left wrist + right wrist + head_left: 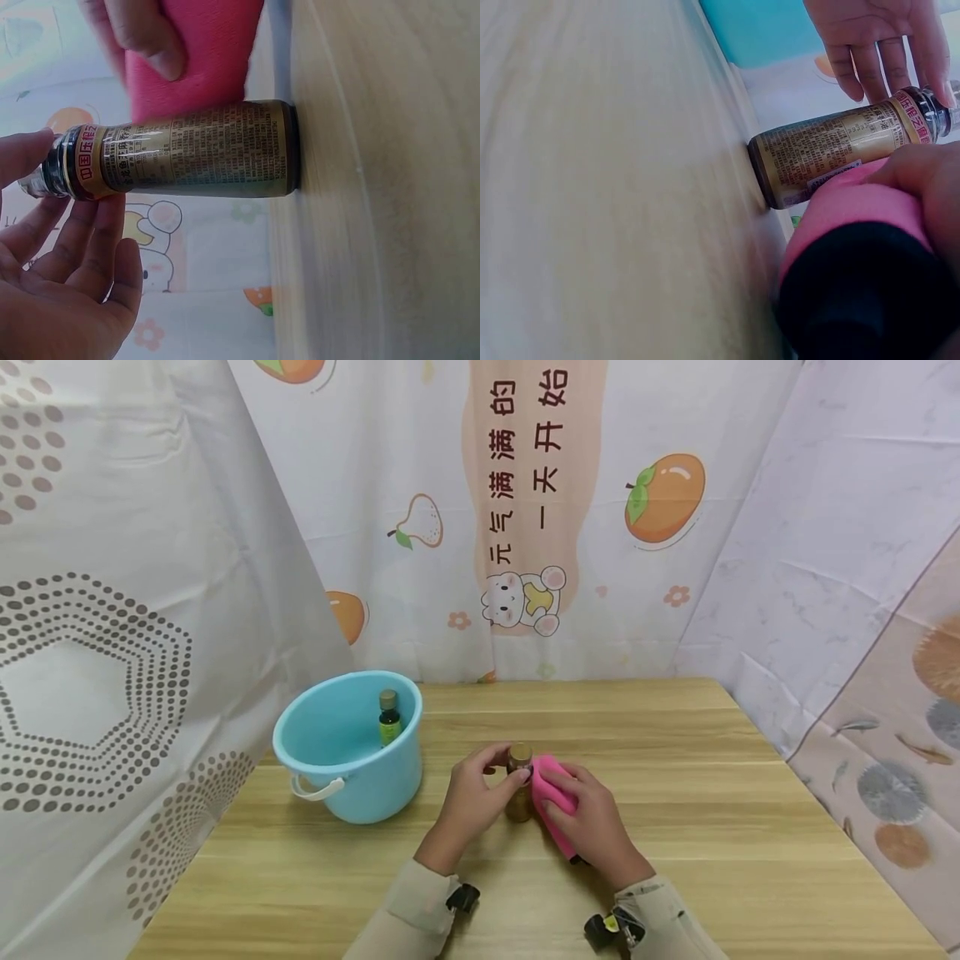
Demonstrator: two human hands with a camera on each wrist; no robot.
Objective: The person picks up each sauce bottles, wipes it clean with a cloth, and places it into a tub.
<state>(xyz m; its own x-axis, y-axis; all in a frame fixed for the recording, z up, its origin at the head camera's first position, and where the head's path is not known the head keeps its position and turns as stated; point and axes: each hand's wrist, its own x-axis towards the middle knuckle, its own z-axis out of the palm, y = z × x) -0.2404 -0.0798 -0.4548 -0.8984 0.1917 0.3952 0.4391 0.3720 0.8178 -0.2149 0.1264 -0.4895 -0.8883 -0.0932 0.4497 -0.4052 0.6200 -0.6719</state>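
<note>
A small glass bottle (520, 806) with a gold printed label stands upright on the table. My left hand (476, 789) pinches it at the neck between thumb and fingers; in the left wrist view the neck (56, 169) lies between them. My right hand (592, 814) grips a long pink, soft-looking thing (553, 785) with a black end, tilted beside the bottle. In the left wrist view the pink piece (214, 49) touches the bottle's side. The right wrist view shows its round black end (862, 292) up close; its exact kind is unclear.
Left of the hands stands a light blue bucket (375, 793) with a white handle (317, 790). Inside it is a dark bottle (388, 718) with a yellow-green label. Printed curtains (420, 635) hang behind and on both sides of the wooden table (750, 827).
</note>
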